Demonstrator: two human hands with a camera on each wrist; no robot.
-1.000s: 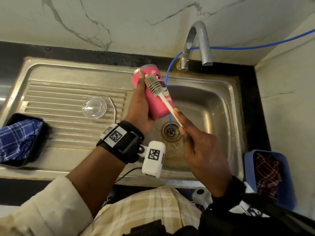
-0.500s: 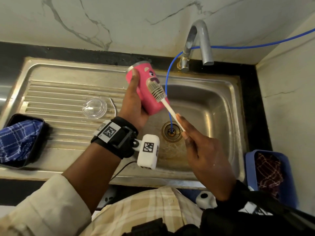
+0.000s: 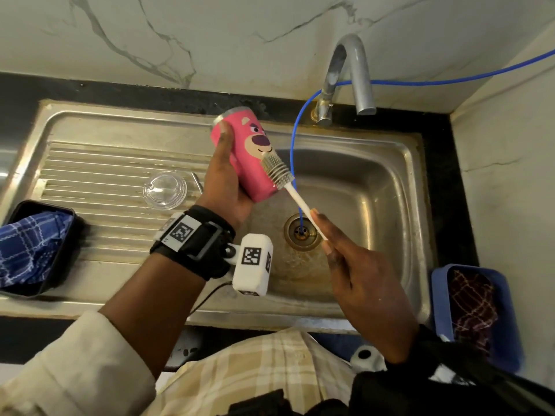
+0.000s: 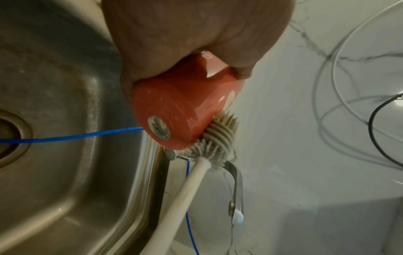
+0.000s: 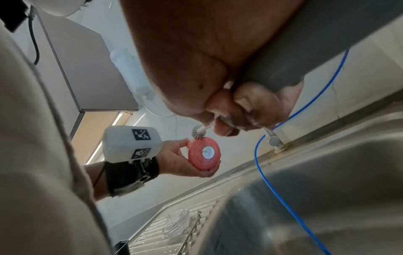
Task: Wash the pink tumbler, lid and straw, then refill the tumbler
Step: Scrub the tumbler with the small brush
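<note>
Pink tumbler (image 3: 250, 157) is held tilted over the sink (image 3: 375, 175) by the left hand (image 3: 228, 187), whose fingers are curled around it. White brush (image 3: 277, 172) is pinched by its thin handle in the right hand (image 3: 357, 274), and its bristles are pressed against the tumbler's side near the bottom. Clear lid (image 3: 164, 190) is seen lying on the ridged drainboard (image 3: 90, 175), with the straw (image 3: 196, 180) just beside it. Blue hose (image 3: 295, 151) is hung down into the drain (image 3: 301, 232).

White marble wall (image 3: 210, 34) (grey-veined) rises behind a black counter (image 3: 462, 187) holding a steel sink (image 3: 387, 187).
</note>
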